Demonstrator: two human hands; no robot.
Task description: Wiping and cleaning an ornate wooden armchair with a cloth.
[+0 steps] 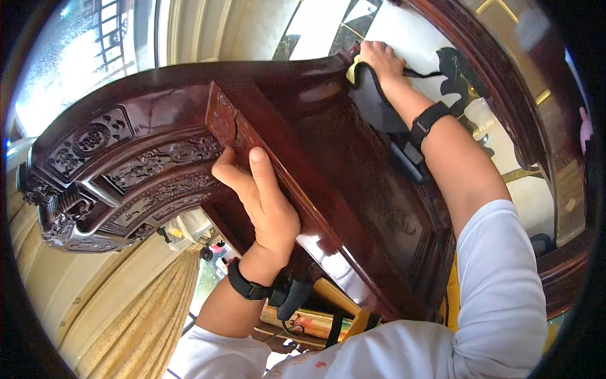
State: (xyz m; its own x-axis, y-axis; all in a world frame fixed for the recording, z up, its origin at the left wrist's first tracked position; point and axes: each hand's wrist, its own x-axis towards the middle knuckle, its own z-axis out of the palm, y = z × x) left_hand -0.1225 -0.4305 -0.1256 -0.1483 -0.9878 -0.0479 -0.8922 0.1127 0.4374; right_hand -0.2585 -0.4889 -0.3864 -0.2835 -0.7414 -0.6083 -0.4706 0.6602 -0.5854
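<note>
My left hand (260, 203) rests against the edge of a dark red-brown carved wooden board (303, 189), its thumb and a finger spread and the other fingers hidden. My right hand (382, 61) reaches far forward to the end of the curved wooden rail (199, 73) and presses a cloth there. Yellow shows at the cloth's edge (352, 71), and a grey cloth part (376, 102) hangs below the hand. Relief-carved panels (142, 170) run along the wooden furniture to the left. A black strap circles each wrist.
Patterned yellow curtains (137, 312) hang at lower left, near a bright window (71, 61). A curved dark wooden frame (511, 94) stands at right above a black-and-white patterned floor (412, 33). A dark device (407, 161) sits beside my right forearm.
</note>
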